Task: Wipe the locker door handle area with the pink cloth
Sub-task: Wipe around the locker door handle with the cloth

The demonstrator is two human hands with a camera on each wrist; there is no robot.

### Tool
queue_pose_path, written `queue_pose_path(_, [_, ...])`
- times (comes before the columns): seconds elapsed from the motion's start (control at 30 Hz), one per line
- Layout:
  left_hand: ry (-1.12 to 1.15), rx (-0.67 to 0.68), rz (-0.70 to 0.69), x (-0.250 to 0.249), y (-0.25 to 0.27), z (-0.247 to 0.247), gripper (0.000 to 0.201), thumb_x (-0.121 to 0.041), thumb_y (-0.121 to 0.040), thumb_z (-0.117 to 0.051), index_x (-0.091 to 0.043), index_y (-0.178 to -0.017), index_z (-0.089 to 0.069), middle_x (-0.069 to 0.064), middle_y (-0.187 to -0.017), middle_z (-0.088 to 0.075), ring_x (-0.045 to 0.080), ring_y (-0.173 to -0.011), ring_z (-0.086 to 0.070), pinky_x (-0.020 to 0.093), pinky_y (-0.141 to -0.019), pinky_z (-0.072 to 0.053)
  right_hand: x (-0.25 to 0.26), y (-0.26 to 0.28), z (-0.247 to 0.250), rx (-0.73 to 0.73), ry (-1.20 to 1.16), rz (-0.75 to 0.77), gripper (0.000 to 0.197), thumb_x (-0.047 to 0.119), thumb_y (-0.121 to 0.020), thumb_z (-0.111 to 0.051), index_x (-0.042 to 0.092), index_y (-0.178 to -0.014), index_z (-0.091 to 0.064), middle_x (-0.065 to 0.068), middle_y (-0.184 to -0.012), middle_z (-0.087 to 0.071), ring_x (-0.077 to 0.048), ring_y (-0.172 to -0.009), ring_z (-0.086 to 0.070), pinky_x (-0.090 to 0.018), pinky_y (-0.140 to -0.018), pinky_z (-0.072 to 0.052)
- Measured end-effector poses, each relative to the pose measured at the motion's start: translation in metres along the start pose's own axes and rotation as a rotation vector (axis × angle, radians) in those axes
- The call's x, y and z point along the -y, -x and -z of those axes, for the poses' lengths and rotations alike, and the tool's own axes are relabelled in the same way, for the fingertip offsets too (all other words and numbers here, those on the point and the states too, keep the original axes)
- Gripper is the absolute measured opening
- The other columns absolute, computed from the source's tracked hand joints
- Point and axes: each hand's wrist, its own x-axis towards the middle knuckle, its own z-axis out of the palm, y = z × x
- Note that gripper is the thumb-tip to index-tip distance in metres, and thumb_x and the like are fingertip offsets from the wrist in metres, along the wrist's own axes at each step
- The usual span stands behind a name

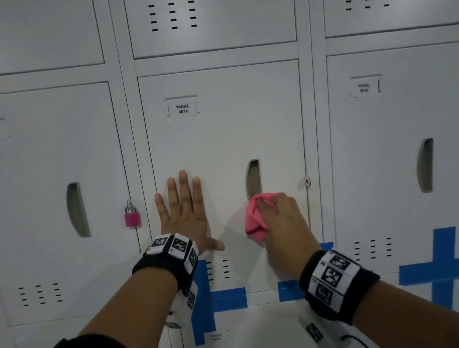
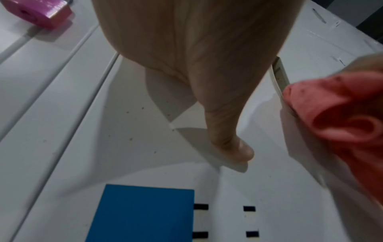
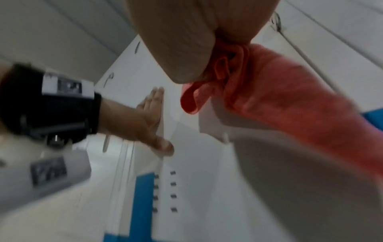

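A: Head view. Report the pink cloth (image 1: 254,219).

B: Bunched into a crumpled wad, salmon-pink, soft folds. The right hand (image 1: 282,225) grips it, fingers curled around the wad, and holds it against the locker door (image 1: 227,145) at the lower end of the recessed handle (image 1: 253,178).

A: And the left hand (image 1: 185,214)?

B: Flat on the same door, left of the handle, fingers straight and spread, thumb out low. It holds nothing. Further left of the handle, a pink padlock (image 1: 132,217) hangs on the neighbouring door's hasp. Blue tape (image 1: 228,298) crosses the seams below the handle.

A: Left wrist view.

B: The left hand (image 2: 196,65) fills the upper frame, thumb tip pressed on the door (image 2: 124,131). The cloth (image 2: 335,114) shows at right, folded into a rolled loop, fine-textured weave, resting at the handle's edge (image 2: 279,75). Padlock (image 2: 39,13) at top left.

A: Right wrist view.

B: Blurred. The right hand (image 3: 186,41) clenches the cloth (image 3: 279,91), which trails down in a long fold beside the door (image 3: 186,163). The left hand (image 3: 149,117) lies flat, fingers extended.
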Motion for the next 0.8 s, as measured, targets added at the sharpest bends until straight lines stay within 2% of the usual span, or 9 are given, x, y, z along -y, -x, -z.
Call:
queue_pose_path(0.1, [0.003,0.004,0.02,-0.001,0.0,0.001,0.158,-0.076,-0.051,-0.071,-0.012,-0.122,0.055,0.012,-0.128,0.063,0.034,-0.118,0.058,0.057,-0.103,0.03,0.02,-0.023,0.028,-0.092,-0.118,-0.021,0.059,0.032,-0.084,-0.039,0.007,-0.137,-0.048,-0.015,-0.127,-0.045,-0.024,-0.112,-0.046,-0.033,-0.098,-0.048])
queue_pose_path(0.17, [0.005,0.008,0.026,-0.003,0.001,0.002,0.158,-0.076,-0.052,-0.071,-0.012,-0.121,0.056,0.012,-0.127,0.064,0.034,-0.118,0.057,0.057,-0.103,0.03,0.026,-0.043,0.032,-0.091,-0.192,-0.103,0.059,0.036,-0.086,-0.037,0.004,-0.135,-0.048,-0.017,-0.125,-0.044,-0.028,-0.113,-0.046,-0.038,-0.099,-0.048])
queue_pose_path(0.23, [0.006,0.013,0.031,-0.004,0.001,0.003,0.158,-0.076,-0.052,-0.07,-0.012,-0.121,0.056,0.013,-0.127,0.064,0.035,-0.119,0.057,0.057,-0.104,0.029,0.029,-0.056,0.027,-0.062,-0.163,-0.176,0.05,0.025,-0.093,-0.046,0.001,-0.137,-0.046,-0.02,-0.128,-0.043,-0.033,-0.115,-0.045,-0.043,-0.101,-0.045])
queue_pose_path(0.3, [0.002,0.016,0.028,-0.003,0.001,0.003,0.157,-0.076,-0.052,-0.07,-0.012,-0.12,0.057,0.013,-0.127,0.064,0.034,-0.118,0.057,0.058,-0.104,0.028,0.031,-0.06,0.02,-0.042,-0.176,-0.23,0.048,0.005,-0.091,-0.053,0.0,-0.137,-0.045,-0.025,-0.132,-0.041,-0.039,-0.12,-0.042,-0.048,-0.102,-0.04])
queue_pose_path(0.37, [0.006,0.016,0.019,-0.003,0.001,0.003,0.158,-0.077,-0.051,-0.069,-0.012,-0.12,0.057,0.012,-0.127,0.064,0.033,-0.116,0.059,0.058,-0.104,0.028,0.032,-0.06,0.015,-0.061,-0.17,-0.248,0.051,-0.002,-0.088,-0.055,0.001,-0.138,-0.043,-0.026,-0.133,-0.04,-0.041,-0.122,-0.04,-0.051,-0.101,-0.04])
queue_pose_path(0.5, [-0.001,0.022,0.01,-0.002,0.002,0.002,0.158,-0.078,-0.051,-0.069,-0.011,-0.124,0.053,0.011,-0.127,0.064,0.033,-0.116,0.06,0.058,-0.103,0.028,0.028,-0.053,0.0,-0.122,0.005,-0.221,0.057,0.01,-0.088,-0.06,0.005,-0.141,-0.041,-0.019,-0.127,-0.045,-0.033,-0.109,-0.048,-0.045,-0.092,-0.05])
queue_pose_path(0.63, [-0.012,0.028,0.018,-0.003,0.001,0.003,0.156,-0.075,-0.054,-0.07,-0.01,-0.126,0.052,0.011,-0.125,0.065,0.034,-0.116,0.058,0.059,-0.104,0.027,0.029,-0.054,0.003,-0.038,0.139,-0.25,0.062,0.016,-0.087,-0.06,0.008,-0.144,-0.036,-0.018,-0.129,-0.042,-0.031,-0.11,-0.048,-0.041,-0.091,-0.051])
queue_pose_path(0.7, [-0.009,0.024,0.018,-0.003,0.001,0.003,0.156,-0.075,-0.054,-0.07,-0.011,-0.126,0.052,0.011,-0.124,0.065,0.035,-0.118,0.056,0.058,-0.104,0.028,0.029,-0.055,0.005,-0.01,0.156,-0.265,0.057,0.026,-0.088,-0.063,0.01,-0.138,-0.041,-0.015,-0.125,-0.043,-0.029,-0.106,-0.049,-0.04,-0.088,-0.052])
queue_pose_path(0.8, [-0.008,0.018,0.009,-0.003,0.001,0.001,0.156,-0.075,-0.053,-0.07,-0.011,-0.127,0.051,0.011,-0.126,0.064,0.037,-0.122,0.052,0.059,-0.105,0.026,0.029,-0.058,0.008,0.078,0.187,-0.297,0.043,0.04,-0.09,-0.06,0.013,-0.122,-0.051,-0.011,-0.115,-0.045,-0.028,-0.099,-0.051,-0.039,-0.078,-0.054])
